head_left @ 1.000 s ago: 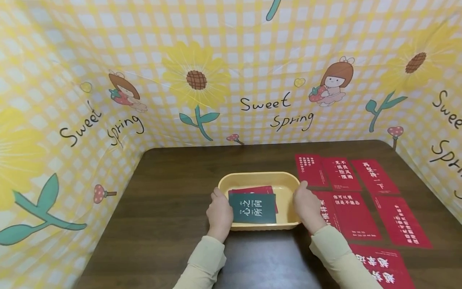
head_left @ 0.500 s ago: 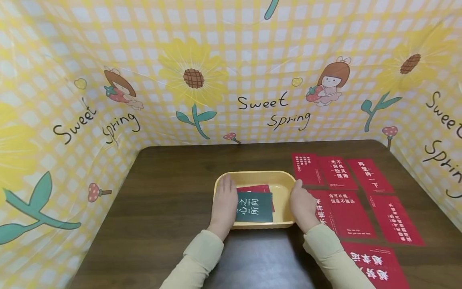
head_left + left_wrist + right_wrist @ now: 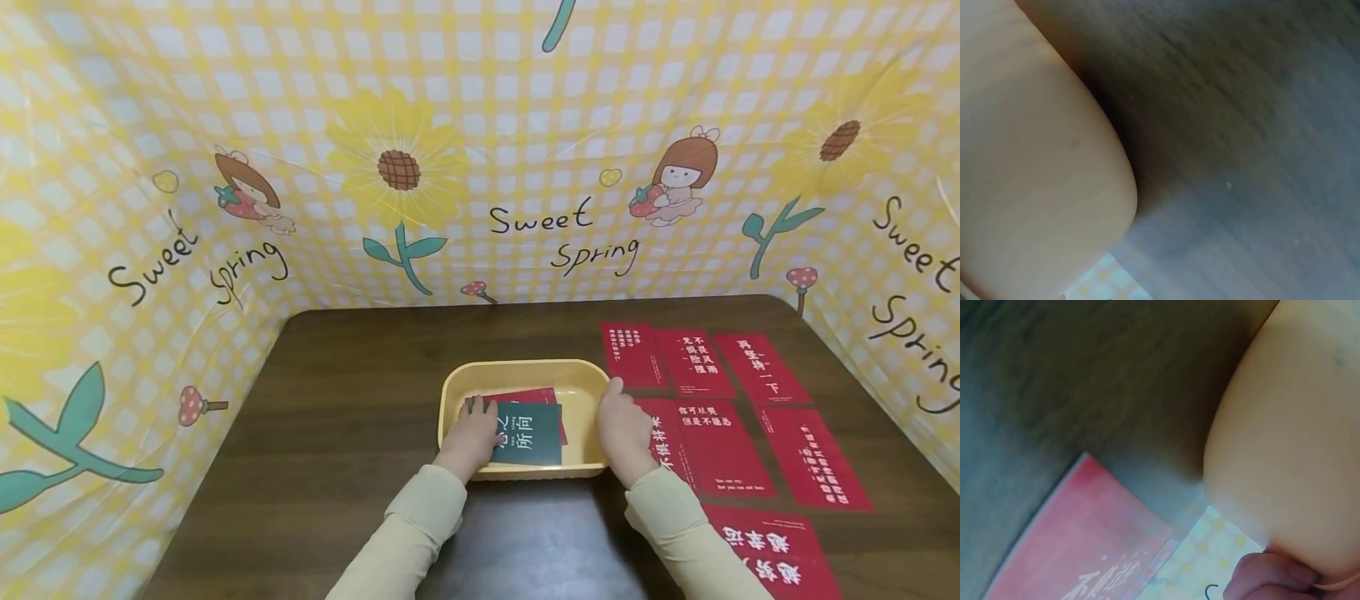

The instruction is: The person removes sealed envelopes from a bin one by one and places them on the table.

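A yellow plastic bin (image 3: 525, 364) stands on the brown table in the head view. Inside lies a dark green card (image 3: 545, 435) with white characters, overlapping a red card (image 3: 534, 396). My left hand (image 3: 472, 435) reaches over the bin's left side, and its fingertips rest on the green card's left part. With my right hand (image 3: 625, 425) I grip the bin's right rim, thumb up at the edge. In the wrist views, the base of my left hand (image 3: 1041, 150) and of my right hand (image 3: 1285, 425) fill much of the picture.
Several red cards with white writing lie flat on the table to the right, among them one card (image 3: 726, 450) near my right hand and one (image 3: 813, 458) farther right. A yellow checked cloth (image 3: 480, 125) hangs behind and at the sides of the table (image 3: 322, 433).
My left hand has left the bin's left rim, passed over the side and come down onto the green card. My right hand keeps its grip on the right rim.
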`<state>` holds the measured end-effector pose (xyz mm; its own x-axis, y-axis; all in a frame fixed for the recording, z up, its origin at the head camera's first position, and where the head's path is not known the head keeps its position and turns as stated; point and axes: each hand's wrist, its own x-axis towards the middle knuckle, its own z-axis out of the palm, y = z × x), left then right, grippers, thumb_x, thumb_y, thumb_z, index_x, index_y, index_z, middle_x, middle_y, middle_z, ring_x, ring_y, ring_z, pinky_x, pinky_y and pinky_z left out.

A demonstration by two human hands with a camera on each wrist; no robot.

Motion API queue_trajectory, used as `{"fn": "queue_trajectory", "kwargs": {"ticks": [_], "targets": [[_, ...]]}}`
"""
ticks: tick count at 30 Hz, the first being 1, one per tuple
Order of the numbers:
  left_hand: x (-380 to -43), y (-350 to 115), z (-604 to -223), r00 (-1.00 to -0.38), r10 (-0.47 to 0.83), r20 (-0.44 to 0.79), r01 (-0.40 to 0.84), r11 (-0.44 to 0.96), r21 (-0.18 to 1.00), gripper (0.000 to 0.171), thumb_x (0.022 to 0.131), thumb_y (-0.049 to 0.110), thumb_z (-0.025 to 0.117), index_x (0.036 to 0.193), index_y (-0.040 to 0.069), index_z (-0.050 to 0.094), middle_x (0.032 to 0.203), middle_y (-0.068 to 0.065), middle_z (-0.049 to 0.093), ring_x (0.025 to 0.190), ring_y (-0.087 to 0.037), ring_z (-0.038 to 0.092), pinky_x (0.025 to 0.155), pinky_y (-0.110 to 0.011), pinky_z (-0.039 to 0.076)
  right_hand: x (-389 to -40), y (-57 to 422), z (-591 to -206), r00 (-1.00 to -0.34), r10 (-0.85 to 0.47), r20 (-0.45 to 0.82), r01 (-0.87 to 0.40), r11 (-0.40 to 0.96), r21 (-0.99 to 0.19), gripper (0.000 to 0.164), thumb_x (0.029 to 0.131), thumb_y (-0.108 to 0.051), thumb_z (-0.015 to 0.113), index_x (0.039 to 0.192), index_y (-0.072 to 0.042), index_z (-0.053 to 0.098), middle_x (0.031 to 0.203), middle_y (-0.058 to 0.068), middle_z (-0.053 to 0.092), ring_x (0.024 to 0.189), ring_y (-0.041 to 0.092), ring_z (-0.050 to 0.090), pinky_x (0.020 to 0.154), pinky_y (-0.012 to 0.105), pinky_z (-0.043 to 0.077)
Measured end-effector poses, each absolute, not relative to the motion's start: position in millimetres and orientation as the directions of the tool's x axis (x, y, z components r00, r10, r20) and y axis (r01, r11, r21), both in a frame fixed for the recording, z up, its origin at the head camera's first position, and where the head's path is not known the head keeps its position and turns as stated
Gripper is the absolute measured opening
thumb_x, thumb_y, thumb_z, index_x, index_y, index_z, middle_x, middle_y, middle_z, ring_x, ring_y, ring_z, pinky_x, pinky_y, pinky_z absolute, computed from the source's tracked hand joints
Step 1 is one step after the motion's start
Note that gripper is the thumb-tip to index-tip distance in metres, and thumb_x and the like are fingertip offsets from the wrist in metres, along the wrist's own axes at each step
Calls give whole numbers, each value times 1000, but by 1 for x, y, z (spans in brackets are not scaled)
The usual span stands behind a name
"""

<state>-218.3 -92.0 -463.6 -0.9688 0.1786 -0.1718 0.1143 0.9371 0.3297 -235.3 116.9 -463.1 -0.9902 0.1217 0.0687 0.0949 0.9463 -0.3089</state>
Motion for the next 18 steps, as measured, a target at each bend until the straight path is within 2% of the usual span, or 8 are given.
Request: {"fn": "queue_trajectory", "kwargs": {"ticks": [5,10,14,18], "targets": [[-218,-93,-465,-974,176,-142,124,940,318,54,91,22,69,134,-5,51,141,-28,42,131,-46,38,104,-51,37,-235,116,-463,-990,129,65,101,939,-328,4,97,4,35,98,7,38,71,25,56,70,45,64,62,55,52],[-218,-92,-465,-985,136,-106,100,951,292,65,83,34,78,128,-7,54,123,-23,51,111,-40,51,97,-45,42,-234,116,-462,-989,131,68,101,936,-336,3,97,4,38,98,7,38,70,25,56,70,45,64,62,55,52],[-218,-91,-465,-990,106,-91,77,958,275,74,75,42,83,122,-8,56,108,-20,52,95,-32,50,90,-42,44,-234,116,-462,-989,124,82,91,940,-328,4,96,5,40,98,7,38,69,25,55,69,45,64,60,54,52],[-218,-91,-465,-991,94,-93,66,960,271,81,71,47,84,122,-9,55,106,-19,50,97,-30,47,91,-41,43,-233,117,-462,-988,117,97,79,942,-325,3,95,5,40,96,7,37,67,24,55,66,44,64,58,54,52]]}}
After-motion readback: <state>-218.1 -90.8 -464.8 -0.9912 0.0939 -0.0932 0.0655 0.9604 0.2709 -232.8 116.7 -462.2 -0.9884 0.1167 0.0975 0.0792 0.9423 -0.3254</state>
